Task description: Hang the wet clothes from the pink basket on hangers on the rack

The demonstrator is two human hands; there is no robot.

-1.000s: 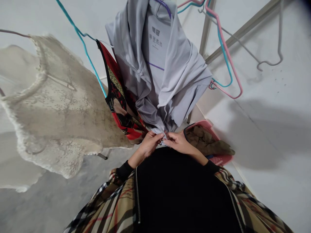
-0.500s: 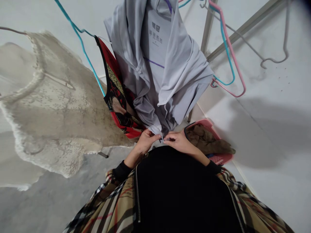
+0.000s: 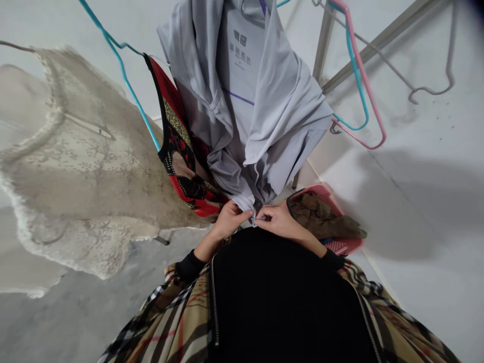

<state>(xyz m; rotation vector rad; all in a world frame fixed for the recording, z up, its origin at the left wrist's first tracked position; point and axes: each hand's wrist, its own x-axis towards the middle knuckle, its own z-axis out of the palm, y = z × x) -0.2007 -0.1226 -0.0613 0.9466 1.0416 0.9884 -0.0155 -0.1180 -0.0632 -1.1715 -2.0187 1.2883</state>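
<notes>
A grey zip-up jacket (image 3: 260, 106) hangs in front of me on a purple hanger (image 3: 242, 98), its front open. My left hand (image 3: 229, 222) pinches the bottom hem on the left side. My right hand (image 3: 278, 221) pinches the small zipper end at the hem's right side. Both hands meet just above my black top, fingers closed on the fabric.
A red and black patterned garment (image 3: 181, 151) hangs on a teal hanger (image 3: 124, 70) to the left, beside a beige lace garment (image 3: 75, 166). A pink basket (image 3: 340, 247) with brown clothing sits on the floor at right. Empty pink, teal and grey hangers (image 3: 359, 85) hang from a metal rack (image 3: 325, 40).
My hands stay at the jacket's hem with small finger shifts. The view has tilted slightly, so the jacket and hangers sit a little higher.
</notes>
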